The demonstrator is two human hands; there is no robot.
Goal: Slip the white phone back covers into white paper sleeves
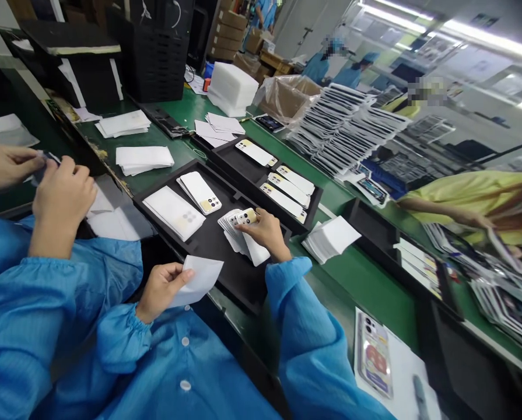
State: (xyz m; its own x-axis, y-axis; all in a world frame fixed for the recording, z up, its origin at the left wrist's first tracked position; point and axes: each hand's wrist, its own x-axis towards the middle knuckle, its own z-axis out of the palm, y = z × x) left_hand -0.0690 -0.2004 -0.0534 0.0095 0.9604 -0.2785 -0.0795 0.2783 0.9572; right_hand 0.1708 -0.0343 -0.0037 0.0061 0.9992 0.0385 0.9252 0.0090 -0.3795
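My left hand [160, 289] pinches a white paper sleeve [200, 280] just in front of my chest. The fingers of my right hand [267, 232] are closed on the top end of a white phone back cover [246, 217], whose camera block is cream-coloured. That cover is at a fanned stack of back covers [234, 235] in the black tray [238, 283]. In the same tray lie another pile of back covers [202, 191] and a pile of white sleeves [167, 210], the top one showing a camera block through it.
Beyond stands a second black tray [238, 160] with more covers. A stack of white sleeves [330, 238] is to the right, near a phone in a patterned case [374, 353]. A co-worker's hands [62, 189] work close on my left; a yellow-sleeved person [466, 204] sits across.
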